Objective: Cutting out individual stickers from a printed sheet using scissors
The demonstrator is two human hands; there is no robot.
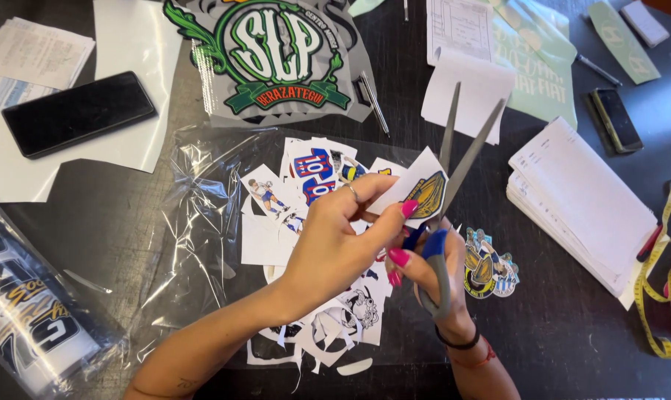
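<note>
The left hand point(335, 237) pinched a small sticker sheet point(418, 189) between thumb and fingers, closed on its lower edge. Just right of it, the right hand point(431, 278) was wrapped around the handles of the scissors point(454, 159), whose blades stood apart, pointing away from the hands, with the sheet between them. Beneath both hands lay a pile of cut stickers point(298, 185) on a clear plastic bag point(195, 215). A cut-out sticker point(491, 270) lay just right of the right hand.
</note>
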